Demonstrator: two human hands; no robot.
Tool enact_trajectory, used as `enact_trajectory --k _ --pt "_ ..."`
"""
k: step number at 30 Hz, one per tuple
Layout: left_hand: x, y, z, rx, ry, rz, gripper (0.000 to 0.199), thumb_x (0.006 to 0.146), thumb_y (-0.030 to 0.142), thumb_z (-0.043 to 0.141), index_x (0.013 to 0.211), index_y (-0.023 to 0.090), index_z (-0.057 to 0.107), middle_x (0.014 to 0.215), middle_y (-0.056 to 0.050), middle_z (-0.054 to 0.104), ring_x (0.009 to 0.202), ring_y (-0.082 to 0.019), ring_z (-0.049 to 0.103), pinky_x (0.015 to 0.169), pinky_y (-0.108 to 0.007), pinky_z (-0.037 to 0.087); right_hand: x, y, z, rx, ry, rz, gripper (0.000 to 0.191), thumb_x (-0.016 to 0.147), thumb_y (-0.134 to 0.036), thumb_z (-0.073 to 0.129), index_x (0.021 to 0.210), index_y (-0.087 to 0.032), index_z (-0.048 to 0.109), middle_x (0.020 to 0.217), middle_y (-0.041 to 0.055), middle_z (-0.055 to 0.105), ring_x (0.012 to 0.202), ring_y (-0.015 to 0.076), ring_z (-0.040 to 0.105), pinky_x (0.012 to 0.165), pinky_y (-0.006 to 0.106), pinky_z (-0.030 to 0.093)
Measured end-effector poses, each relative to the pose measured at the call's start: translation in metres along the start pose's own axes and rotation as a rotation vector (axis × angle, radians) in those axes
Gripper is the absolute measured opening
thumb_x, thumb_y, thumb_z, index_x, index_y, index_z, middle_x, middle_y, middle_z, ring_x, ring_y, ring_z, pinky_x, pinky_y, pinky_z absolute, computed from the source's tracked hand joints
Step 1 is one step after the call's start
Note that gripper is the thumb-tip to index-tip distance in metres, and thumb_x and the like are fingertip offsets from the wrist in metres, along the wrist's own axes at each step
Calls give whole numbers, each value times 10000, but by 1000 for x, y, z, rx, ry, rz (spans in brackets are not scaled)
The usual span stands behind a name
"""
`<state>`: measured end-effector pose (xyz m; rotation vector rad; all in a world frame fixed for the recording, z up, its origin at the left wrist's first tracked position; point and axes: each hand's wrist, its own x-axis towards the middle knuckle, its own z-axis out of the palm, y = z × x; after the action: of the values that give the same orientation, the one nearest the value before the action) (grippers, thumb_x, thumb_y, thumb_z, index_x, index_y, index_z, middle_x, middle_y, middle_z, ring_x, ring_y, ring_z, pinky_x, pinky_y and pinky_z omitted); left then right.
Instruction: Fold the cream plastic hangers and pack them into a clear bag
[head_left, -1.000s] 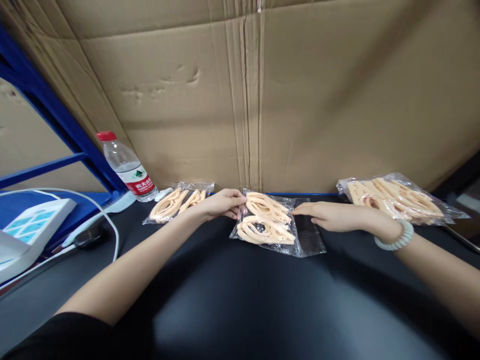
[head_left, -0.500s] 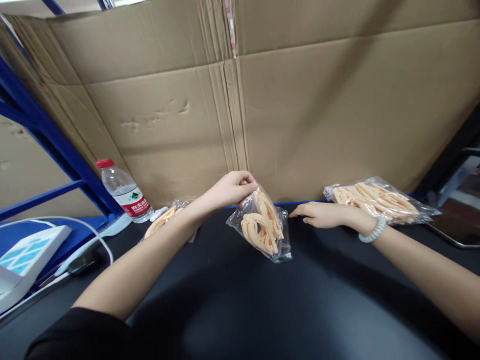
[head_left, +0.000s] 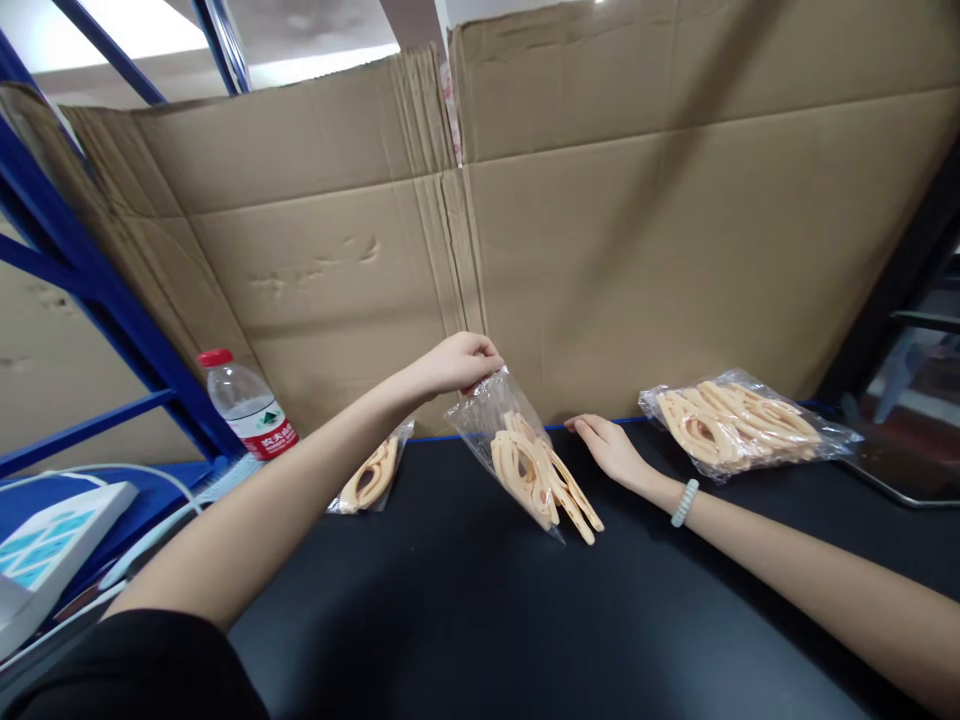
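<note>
My left hand (head_left: 466,362) pinches the top corner of a clear plastic bag (head_left: 480,402), which hangs tilted over the black table. Inside lie peach-coloured flat pieces (head_left: 519,470) with oval holes; a few long ends stick out at the bag's lower right. My right hand (head_left: 606,447), wearing a pale beaded bracelet (head_left: 685,503), rests at the table's back edge just right of the bag, fingers extended and holding nothing. A fuller bag of similar pieces (head_left: 739,425) lies beyond it to the right. Another bagged piece (head_left: 367,480) lies left, partly behind my left forearm.
A red-capped water bottle (head_left: 251,408) stands at the left, beside a blue metal frame (head_left: 112,300). White cables and a white box with blue panels (head_left: 56,535) sit below it. Cardboard (head_left: 600,230) walls off the back; a dark, flat, metal-edged object (head_left: 892,470) lies far right.
My left hand has shifted up the bag, now stretched and tilted, and piece ends have come out at its lower right. My right hand has moved slightly left. The view has tipped upward.
</note>
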<state>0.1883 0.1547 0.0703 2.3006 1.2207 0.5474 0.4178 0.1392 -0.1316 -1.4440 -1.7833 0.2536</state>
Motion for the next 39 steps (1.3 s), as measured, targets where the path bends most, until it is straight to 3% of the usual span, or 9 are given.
enact_trajectory --k 6,16,27,34,39 --pt "8 -9 -10 47 -19 -5 171 807 105 522 644 152 535 479 38 474 393 -75 443 431 -199 358 -5 -6 0 95 9 -4 421 942 -395 314 867 -182 669 969 103 712 943 243 643 895 386 460" --pt "5 11 -19 157 -25 59 140 776 106 547 645 156 544 438 38 481 391 -84 451 438 -200 332 -5 -7 -3 234 -22 57 460 938 -447 324 859 -171 684 948 89 724 933 229 658 913 368 465" --pt "17 -11 -37 233 26 10 99 729 123 582 638 155 557 453 29 514 391 -95 470 447 -213 336 -3 -3 -2 276 -33 103 496 885 -508 349 769 -184 706 895 87 738 917 258 660 944 419 443" --pt "-11 -29 -71 224 117 -39 78 786 166 548 710 155 554 521 23 511 453 -91 483 467 -199 386 -5 -3 -3 291 -30 95 487 878 -522 361 742 -201 701 872 77 738 904 270 659 944 431 435" --pt "-39 -63 -113 266 203 -160 91 800 224 560 739 158 575 596 5 565 527 -102 530 509 -195 422 -5 1 -1 304 -23 94 473 870 -532 379 744 -213 704 878 67 738 921 272 656 957 432 429"
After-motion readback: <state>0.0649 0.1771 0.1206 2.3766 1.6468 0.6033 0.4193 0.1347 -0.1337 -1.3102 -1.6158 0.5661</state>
